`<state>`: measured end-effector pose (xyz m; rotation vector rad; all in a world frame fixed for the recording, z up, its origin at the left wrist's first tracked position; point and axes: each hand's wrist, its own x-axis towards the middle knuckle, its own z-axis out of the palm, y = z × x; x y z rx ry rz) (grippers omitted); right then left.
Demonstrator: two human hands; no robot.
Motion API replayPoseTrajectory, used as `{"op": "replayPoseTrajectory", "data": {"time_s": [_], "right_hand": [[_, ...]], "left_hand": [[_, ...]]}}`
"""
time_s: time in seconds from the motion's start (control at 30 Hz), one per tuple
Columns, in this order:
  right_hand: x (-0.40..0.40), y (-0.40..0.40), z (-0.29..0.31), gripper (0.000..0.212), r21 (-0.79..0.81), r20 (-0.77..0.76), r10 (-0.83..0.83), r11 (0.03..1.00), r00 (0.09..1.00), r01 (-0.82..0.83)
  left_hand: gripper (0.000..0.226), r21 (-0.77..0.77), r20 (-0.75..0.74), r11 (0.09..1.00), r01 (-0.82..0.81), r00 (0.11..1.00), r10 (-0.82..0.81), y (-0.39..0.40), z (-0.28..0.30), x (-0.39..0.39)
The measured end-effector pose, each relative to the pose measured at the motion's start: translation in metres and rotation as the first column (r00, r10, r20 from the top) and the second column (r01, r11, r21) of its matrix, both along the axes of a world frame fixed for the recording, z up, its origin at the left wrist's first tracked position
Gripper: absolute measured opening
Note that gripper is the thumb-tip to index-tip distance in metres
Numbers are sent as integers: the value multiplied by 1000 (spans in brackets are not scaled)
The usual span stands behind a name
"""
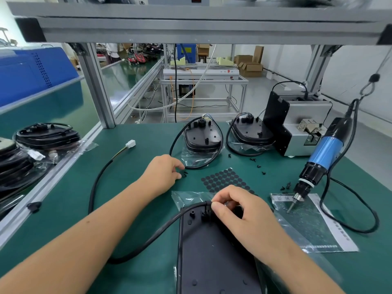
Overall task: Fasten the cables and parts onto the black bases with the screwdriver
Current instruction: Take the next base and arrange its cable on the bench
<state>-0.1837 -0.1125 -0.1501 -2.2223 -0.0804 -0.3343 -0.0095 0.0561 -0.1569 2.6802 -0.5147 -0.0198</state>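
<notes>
Right hand (237, 211) pinches the black cable (161, 228) against the near black base (214, 251); left hand (164, 172), fingers curled, touches small black screws (185, 174).

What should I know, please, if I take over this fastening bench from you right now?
Left hand: picking small black screws off the green mat.
Right hand: pinching the thick black cable at the top edge of the near flat black base.
Blue electric screwdriver: hanging at the right, unheld, tip on a plastic bag.
Two far black bases already carry cables; whether they are screwed I cannot tell.
Left: screw down the near cable.
</notes>
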Motion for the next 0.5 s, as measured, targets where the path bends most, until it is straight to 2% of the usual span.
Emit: {"op": "replayPoseTrajectory", "data": {"time_s": [0.1, 0.33, 0.37, 0.43, 0.5], "right_hand": [[-1, 1, 1, 10, -3, -4, -8, 1000, 1000, 8], [-5, -10, 7, 6, 120, -33, -8, 993, 999, 12], [-4, -14, 8, 5, 171, -17, -58, 983, 998, 60], [0, -29, 9, 6, 309, -2, -264, 917, 965, 252], [5, -50, 7, 10, 432, -39, -519, 761, 854, 483]], "left_hand": [[27, -33, -21, 999, 25, 999, -26, -2, 0, -3], [8, -8, 15, 1000, 2, 1000, -2, -10, -2, -5], [6, -4, 10, 1000, -3, 1000, 3, -10, -3, -5], [5, 5, 3, 1000, -12, 1000, 12, -10, -3, -6], [8, 8, -4, 1000, -23, 1000, 23, -10, -2, -7]]}}
